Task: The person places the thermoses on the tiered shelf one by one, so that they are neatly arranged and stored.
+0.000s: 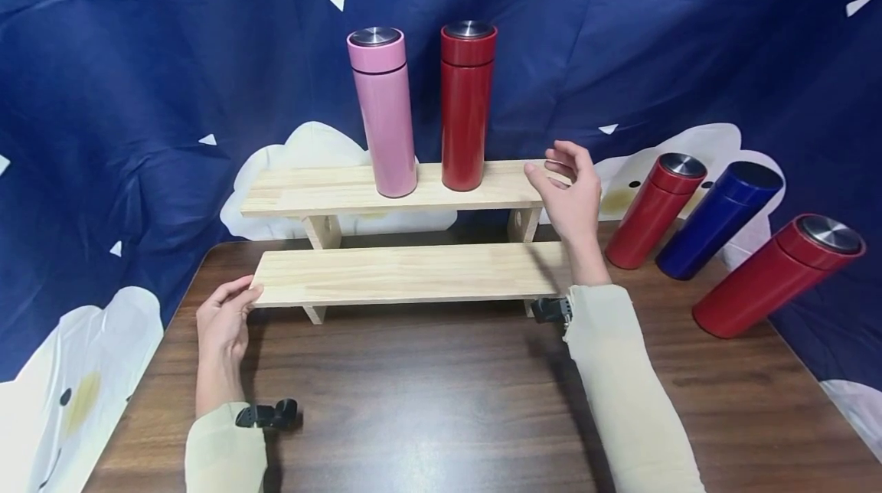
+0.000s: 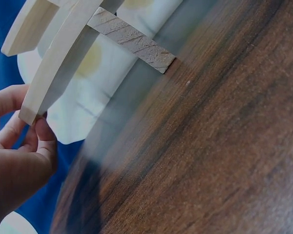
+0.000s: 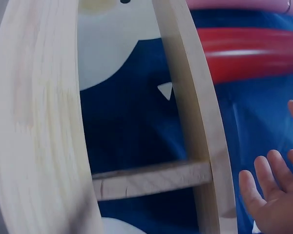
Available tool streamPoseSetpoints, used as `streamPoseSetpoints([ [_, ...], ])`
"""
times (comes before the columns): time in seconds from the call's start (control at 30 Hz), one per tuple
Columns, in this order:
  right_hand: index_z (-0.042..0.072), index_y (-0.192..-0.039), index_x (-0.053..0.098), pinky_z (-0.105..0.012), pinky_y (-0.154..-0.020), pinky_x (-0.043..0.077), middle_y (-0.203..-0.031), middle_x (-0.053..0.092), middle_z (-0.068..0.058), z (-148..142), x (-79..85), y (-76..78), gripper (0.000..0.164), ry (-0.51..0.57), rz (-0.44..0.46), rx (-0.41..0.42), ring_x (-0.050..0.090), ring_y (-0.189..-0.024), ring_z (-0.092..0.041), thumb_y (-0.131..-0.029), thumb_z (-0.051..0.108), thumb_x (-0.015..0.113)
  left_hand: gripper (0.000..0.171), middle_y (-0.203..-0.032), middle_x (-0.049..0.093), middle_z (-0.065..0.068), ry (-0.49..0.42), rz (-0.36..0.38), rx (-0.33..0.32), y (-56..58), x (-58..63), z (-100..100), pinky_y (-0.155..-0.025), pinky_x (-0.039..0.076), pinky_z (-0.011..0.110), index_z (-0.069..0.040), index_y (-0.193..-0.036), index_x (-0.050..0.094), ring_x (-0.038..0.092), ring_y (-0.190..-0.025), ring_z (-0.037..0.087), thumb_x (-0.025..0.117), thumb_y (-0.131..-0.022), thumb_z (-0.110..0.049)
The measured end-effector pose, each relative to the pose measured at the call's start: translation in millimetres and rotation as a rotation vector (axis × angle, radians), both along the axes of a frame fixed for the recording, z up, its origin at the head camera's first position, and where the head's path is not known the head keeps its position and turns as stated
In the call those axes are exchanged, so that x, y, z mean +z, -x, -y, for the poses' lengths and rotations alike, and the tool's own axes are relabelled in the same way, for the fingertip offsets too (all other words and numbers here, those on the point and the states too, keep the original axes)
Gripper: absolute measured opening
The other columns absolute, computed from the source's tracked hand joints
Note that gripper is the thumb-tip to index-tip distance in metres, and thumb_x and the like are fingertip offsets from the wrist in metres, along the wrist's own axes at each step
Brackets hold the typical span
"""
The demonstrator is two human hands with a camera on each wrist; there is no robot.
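A two-tier wooden stand (image 1: 413,272) of pale planks is on the brown table. My left hand (image 1: 223,317) grips the left end of its lower plank, fingers and thumb on either side of the board (image 2: 36,105) in the left wrist view. Over the right end of the upper plank (image 1: 310,188), my right hand (image 1: 575,194) is held with fingers spread and slightly bent, nothing between them. A pink thermos bottle (image 1: 386,125) and a red thermos bottle (image 1: 468,110) stand upright on the upper plank, left of the right hand.
Right of the stand, a red bottle (image 1: 654,210), a dark blue bottle (image 1: 720,219) and another red bottle (image 1: 775,279) stand on the table (image 1: 427,393). Behind hangs a blue cloth (image 1: 207,57) with white cloud shapes and triangles.
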State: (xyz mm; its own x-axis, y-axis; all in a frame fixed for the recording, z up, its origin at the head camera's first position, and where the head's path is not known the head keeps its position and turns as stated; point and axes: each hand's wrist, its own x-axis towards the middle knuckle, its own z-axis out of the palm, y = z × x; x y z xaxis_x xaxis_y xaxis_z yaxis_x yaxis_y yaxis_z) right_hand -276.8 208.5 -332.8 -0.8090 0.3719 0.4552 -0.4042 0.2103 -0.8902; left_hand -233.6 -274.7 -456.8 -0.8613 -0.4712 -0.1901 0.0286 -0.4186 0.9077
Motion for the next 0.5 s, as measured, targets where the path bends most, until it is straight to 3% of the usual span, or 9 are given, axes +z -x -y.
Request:
streamPoseSetpoints([
  [0.1,-0.003,-0.131,0.057,-0.032,-0.093,0.052,-0.118,0.065,-0.012,-8,-1.0,-3.9,0.053,0.015,-0.006,-0.019,0.062,-0.111,-0.029,-0.085,0.012,0.08,0.024,-0.082,0.069,0.005,0.002,0.007,0.005,0.6,0.0,0,-0.06,0.053,0.018,0.004,-0.098,0.077,0.064,-0.07,0.014,0.074,-0.08,0.02],
  [0.27,0.0,-0.129,0.059,-0.029,-0.09,0.052,-0.115,0.065,-0.009,-20,-5.2,-10.0,0.048,0.045,-0.014,-0.048,0.062,-0.106,-0.024,-0.085,0.009,0.078,0.025,-0.083,0.07,0.005,-0.001,0.022,0.008,-0.5,-0.1,-1,-0.06,0.054,0.018,0.003,-0.097,0.078,0.065,-0.07,0.013,0.075,-0.079,0.02],
  [0.5,0.005,-0.128,0.061,-0.027,-0.092,0.052,-0.121,0.065,-0.017,-32,-7.5,-18.2,0.044,0.065,0.01,-0.095,0.061,-0.107,-0.022,-0.086,0.007,0.077,0.026,-0.085,0.07,0.005,0.014,0.015,0.01,-0.5,-0.8,-1,-0.063,0.055,0.019,0.004,-0.1,0.078,0.065,-0.073,0.013,0.074,-0.079,0.02],
])
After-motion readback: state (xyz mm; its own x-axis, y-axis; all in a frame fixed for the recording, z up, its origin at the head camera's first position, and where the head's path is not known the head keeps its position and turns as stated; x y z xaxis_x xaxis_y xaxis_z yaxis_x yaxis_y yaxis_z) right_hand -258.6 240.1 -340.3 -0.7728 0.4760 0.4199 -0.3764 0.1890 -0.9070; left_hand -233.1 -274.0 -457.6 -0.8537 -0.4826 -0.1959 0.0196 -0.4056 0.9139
